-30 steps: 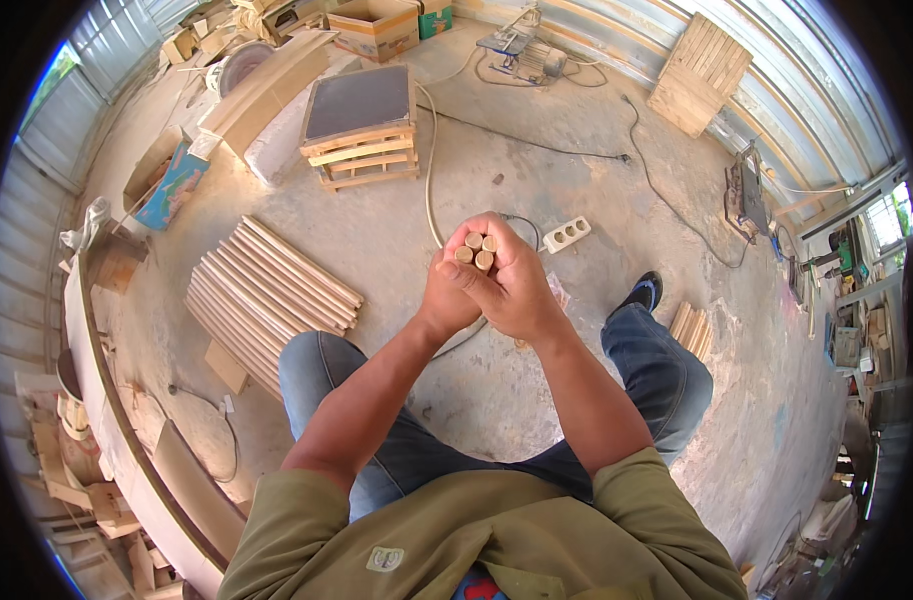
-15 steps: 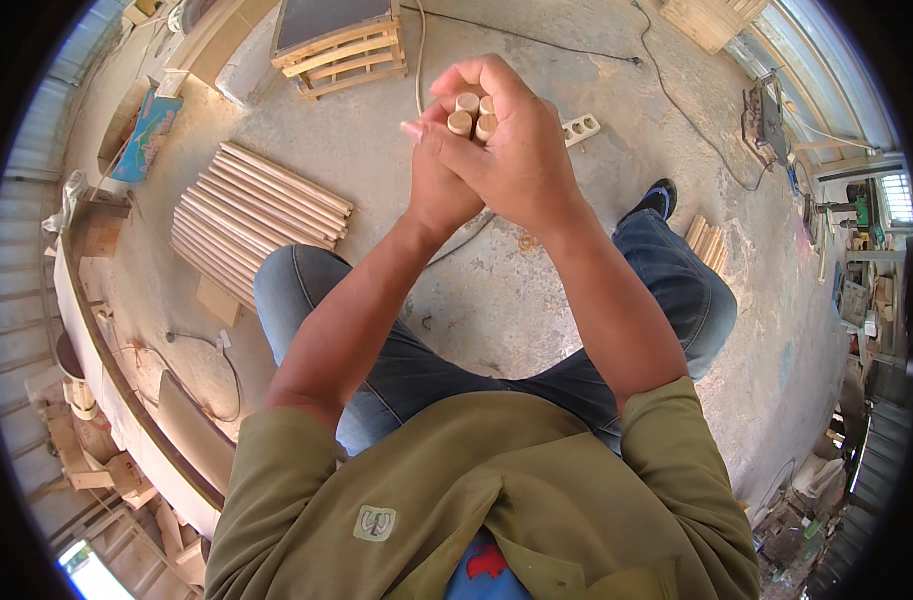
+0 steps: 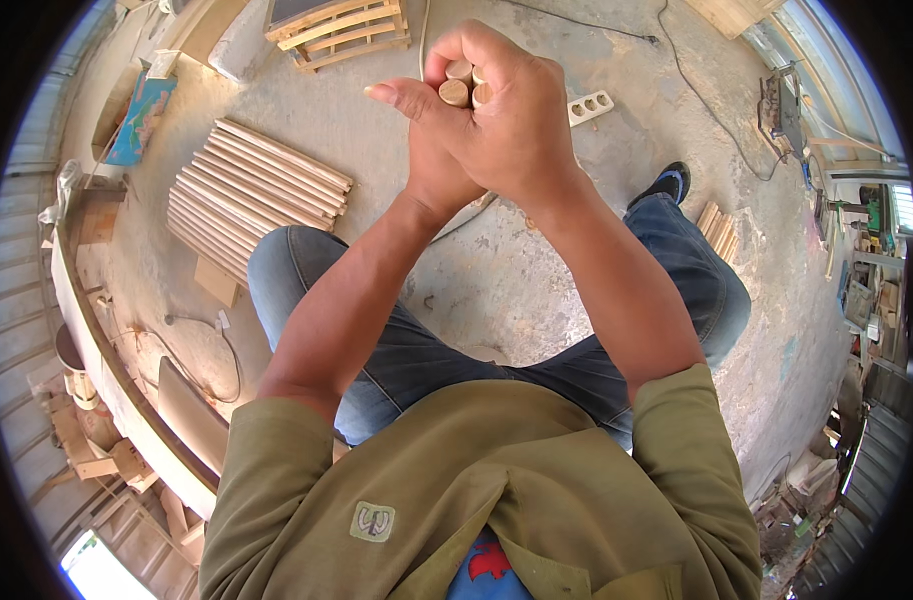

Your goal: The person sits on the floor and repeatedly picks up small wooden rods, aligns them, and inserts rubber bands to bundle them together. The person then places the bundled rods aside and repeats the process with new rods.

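At the top middle, both my hands are together around a bundle of several round wooden dowels (image 3: 454, 94), whose pale cut ends face up. My right hand (image 3: 522, 115) curls its fingers around the far and right sides of the bundle. Lower and to the left, my left hand (image 3: 439, 150) closes around it too, its thumb sticking out to the left. Most of the left fingers are hidden behind the right hand, and the dowels' lengths are hidden below the hands.
On the floor at left lies a large row of dowels (image 3: 257, 180). A smaller bunch of wooden sticks (image 3: 717, 232) is beside my right foot. Beyond the hands are a white power strip (image 3: 590, 107), a black cable (image 3: 697, 115) and a slatted wooden crate (image 3: 347, 35).
Both hands have moved slightly up in the picture with the dowels still held. The left thumb now stretches further out to the left.
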### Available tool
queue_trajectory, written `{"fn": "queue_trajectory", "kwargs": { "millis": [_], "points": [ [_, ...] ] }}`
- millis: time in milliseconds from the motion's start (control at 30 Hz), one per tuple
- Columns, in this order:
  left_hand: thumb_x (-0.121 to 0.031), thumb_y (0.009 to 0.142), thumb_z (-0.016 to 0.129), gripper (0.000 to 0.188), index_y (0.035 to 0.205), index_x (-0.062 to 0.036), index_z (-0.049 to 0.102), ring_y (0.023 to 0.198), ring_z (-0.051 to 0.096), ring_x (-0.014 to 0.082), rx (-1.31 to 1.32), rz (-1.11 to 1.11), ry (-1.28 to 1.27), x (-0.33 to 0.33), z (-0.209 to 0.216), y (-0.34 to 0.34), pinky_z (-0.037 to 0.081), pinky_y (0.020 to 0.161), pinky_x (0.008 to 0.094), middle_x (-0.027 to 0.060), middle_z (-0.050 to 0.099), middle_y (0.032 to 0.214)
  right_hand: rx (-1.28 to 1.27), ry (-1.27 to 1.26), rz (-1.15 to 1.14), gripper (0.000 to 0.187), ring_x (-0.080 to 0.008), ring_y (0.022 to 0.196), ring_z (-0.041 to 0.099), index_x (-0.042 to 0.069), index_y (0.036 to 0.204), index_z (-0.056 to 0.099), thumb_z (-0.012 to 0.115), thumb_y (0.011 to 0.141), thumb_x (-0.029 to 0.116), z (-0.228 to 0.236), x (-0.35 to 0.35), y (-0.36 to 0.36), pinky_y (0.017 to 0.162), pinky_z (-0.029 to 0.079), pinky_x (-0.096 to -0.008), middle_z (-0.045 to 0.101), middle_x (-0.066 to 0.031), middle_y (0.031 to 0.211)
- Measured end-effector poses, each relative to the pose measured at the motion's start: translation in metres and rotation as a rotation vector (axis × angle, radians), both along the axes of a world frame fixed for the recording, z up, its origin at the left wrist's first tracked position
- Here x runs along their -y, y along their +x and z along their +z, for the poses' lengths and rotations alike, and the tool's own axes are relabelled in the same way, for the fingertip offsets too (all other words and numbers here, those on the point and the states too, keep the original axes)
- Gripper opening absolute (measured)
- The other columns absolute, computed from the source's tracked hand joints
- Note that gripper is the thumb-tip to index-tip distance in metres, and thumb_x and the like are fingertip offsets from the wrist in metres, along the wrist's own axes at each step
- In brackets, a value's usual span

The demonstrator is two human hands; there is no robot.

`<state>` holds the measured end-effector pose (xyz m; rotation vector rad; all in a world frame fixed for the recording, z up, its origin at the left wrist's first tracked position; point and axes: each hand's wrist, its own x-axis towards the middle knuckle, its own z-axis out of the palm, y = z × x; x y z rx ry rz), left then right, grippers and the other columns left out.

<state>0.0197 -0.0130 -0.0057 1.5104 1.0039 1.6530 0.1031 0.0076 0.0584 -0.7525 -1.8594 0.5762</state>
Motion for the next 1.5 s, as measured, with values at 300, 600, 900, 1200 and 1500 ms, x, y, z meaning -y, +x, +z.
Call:
{"fn": "queue_trajectory", "kwargs": {
  "millis": [300,600,900,1200,1500],
  "points": [
    [-0.013,0.092,0.082,0.018,0.088,-0.0037,0.067,0.071,0.069,0.0132,-0.280,0.226,-0.012,-0.005,-0.010,-0.012,0.054,0.064,0.0298,0.0047,0.071,0.078,-0.422,-0.162,0.233,0.051,-0.0138,0.082,0.069,0.001,0.106,0.065,0.081,0.095,0.048,-0.065,-0.066,0.065,0.074,0.057,-0.0288,0.073,-0.0080,0.094],
    [-0.005,0.098,0.076,0.020,0.082,-0.0026,0.064,0.063,0.066,0.0108,-0.234,0.199,-0.062,-0.017,-0.017,-0.013,0.053,0.056,0.0270,0.0046,0.068,0.072,0.574,-0.990,-0.761,0.038,-0.0433,0.106,0.074,0.003,0.116,0.075,0.073,0.091,0.031,-0.431,-0.026,0.191,0.092,0.057,-0.0504,0.077,-0.0256,0.111],
    [-0.010,0.093,0.082,0.027,0.076,-0.0071,0.061,0.059,0.054,0.0084,-0.202,0.252,-0.180,-0.021,-0.011,-0.010,0.044,0.054,0.0277,0.0009,0.060,0.065,0.550,-1.200,-0.924,0.029,-0.0359,0.111,0.070,0.010,0.116,0.071,0.076,0.095,0.030,-0.503,0.021,0.189,0.094,0.056,-0.0488,0.070,-0.0156,0.118],
    [-0.011,0.099,0.078,0.024,0.082,-0.0072,0.061,0.064,0.057,0.0075,-0.170,0.225,-0.188,-0.020,-0.022,-0.011,0.048,0.059,0.0269,-0.0016,0.060,0.068,0.454,-1.117,-0.964,0.023,-0.0364,0.113,0.069,0.010,0.115,0.068,0.071,0.098,0.025,-0.505,0.029,0.196,0.096,0.054,-0.0487,0.070,-0.0156,0.119],
    [-0.008,0.104,0.069,0.018,0.089,-0.0052,0.059,0.066,0.063,0.0114,-0.257,0.190,-0.187,-0.020,-0.019,-0.016,0.059,0.068,0.0305,0.0027,0.061,0.071,0.562,-1.049,-0.855,0.031,-0.0335,0.108,0.069,0.009,0.116,0.066,0.078,0.093,0.026,-0.486,0.024,0.186,0.093,0.054,-0.0468,0.070,-0.0144,0.112]
  ]
}}
